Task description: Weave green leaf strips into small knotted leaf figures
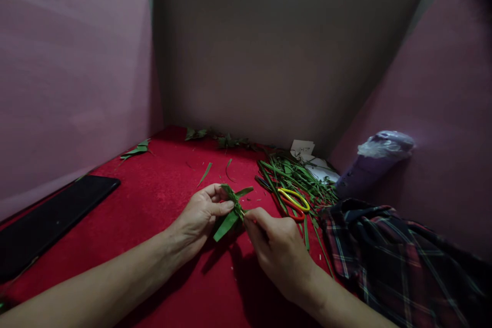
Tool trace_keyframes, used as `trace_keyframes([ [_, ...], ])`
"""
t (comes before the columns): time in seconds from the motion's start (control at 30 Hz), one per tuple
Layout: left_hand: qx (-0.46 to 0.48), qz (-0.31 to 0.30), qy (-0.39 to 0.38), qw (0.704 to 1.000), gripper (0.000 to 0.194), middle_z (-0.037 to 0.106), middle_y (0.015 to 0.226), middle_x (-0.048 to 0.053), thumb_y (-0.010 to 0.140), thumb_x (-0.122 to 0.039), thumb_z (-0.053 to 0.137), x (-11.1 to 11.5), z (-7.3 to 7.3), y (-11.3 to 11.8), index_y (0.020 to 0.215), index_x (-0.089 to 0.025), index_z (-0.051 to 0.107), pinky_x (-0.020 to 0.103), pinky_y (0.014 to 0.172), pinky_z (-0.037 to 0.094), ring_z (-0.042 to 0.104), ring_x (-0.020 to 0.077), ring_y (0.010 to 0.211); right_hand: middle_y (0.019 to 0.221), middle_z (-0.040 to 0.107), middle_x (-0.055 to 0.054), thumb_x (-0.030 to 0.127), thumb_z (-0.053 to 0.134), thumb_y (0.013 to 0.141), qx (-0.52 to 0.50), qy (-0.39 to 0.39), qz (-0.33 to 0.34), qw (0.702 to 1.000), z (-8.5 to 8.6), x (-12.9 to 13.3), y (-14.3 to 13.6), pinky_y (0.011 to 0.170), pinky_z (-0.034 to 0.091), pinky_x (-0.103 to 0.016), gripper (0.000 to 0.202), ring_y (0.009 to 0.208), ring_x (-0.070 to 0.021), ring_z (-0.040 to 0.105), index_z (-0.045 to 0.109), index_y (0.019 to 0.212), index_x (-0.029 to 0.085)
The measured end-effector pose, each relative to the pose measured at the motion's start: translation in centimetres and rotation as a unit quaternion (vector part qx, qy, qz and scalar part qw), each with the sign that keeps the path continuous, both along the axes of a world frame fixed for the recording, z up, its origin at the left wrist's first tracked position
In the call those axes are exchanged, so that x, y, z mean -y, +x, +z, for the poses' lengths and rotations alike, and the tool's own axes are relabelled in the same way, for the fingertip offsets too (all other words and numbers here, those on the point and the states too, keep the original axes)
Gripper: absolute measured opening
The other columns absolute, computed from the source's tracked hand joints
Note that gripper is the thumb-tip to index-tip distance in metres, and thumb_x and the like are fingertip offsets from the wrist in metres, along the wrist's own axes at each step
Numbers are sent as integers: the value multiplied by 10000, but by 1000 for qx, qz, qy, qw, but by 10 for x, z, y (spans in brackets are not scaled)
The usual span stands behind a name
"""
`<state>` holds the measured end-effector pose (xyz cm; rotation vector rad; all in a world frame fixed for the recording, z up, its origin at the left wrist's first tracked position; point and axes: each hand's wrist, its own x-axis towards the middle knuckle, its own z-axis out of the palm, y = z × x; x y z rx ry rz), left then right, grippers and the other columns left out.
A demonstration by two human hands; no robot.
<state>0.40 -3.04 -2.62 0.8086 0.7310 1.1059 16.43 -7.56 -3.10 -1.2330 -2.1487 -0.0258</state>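
Observation:
Above the red cloth, my left hand pinches a folded green leaf piece between thumb and fingers. Flat leaf ends stick out of it, one toward the upper right and a wider one downward. My right hand is closed at the piece's right side, thumb and forefinger pinching a thin pale end beside it. The other fingers are curled in. Exactly how the strips cross is too small to tell. Scissors with yellow and red handles lie just beyond my right hand.
Cut green stems and leaves are heaped at the back right, near white papers. A plaid cloth lies right, below a purple plastic-topped object. A black flat object rests left. Folded leaf pieces lie along the walls.

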Motion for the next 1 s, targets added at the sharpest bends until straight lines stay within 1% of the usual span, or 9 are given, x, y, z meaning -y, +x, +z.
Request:
trace_keyframes([
  [0.13,1,4,1,1000,197,604,591,-22,608,0,658,-1,-2,0,687,-140,544,211,519,485,591,99,499,496,510,23,145,403,855,34,45,26,998,1,-1,1,471,304,-205,244,421,-83,451,553,662,164],
  [0.3,-1,-2,1,1000,178,613,629,-13,643,-6,647,1,-1,-1,717,-136,550,204,540,492,597,95,532,484,526,15,147,393,863,36,59,4,998,0,-2,0,475,303,-218,262,415,-93,475,585,686,157],
  [0.4,14,-18,-4,1000,194,635,697,4,651,-23,668,2,0,-1,763,-138,559,217,597,506,621,107,599,496,553,9,149,396,864,39,76,6,996,1,-1,-1,478,299,-231,262,422,-101,504,579,677,160],
  [0.47,23,-24,0,999,226,646,735,11,629,-12,686,3,1,-1,767,-138,560,226,620,513,630,116,630,493,556,11,144,405,859,42,87,9,995,1,-1,-1,476,292,-234,254,419,-101,508,567,665,162],
  [0.57,23,-24,11,999,245,651,728,10,602,-2,702,3,1,-1,750,-136,560,215,596,515,631,116,613,491,564,15,127,420,845,49,106,9,993,1,0,-1,479,288,-236,227,416,-99,509,573,682,164],
  [0.63,15,-20,3,1000,235,646,706,5,603,-8,704,3,2,-1,739,-134,559,202,571,512,627,108,587,498,571,14,122,423,841,52,115,8,992,0,1,-2,480,290,-241,215,424,-103,518,584,704,163],
  [0.73,9,-7,-3,1000,234,635,704,-5,606,3,695,1,2,-1,737,-136,559,185,548,509,626,101,580,480,554,15,121,414,839,56,116,9,992,0,3,-2,471,289,-254,229,417,-110,513,581,687,161],
  [0.8,8,-5,1,1000,238,635,714,-2,611,-2,692,1,0,-1,750,-141,559,198,538,519,631,111,577,482,552,12,116,407,840,57,111,14,992,0,3,-3,472,298,-256,241,424,-110,514,577,675,159],
  [1.0,17,10,0,1000,255,643,694,6,604,-6,699,1,-4,0,760,-143,553,232,550,551,640,126,566,518,569,4,92,405,837,63,95,39,993,-2,2,-3,483,329,-254,219,442,-111,509,599,749,143],
])
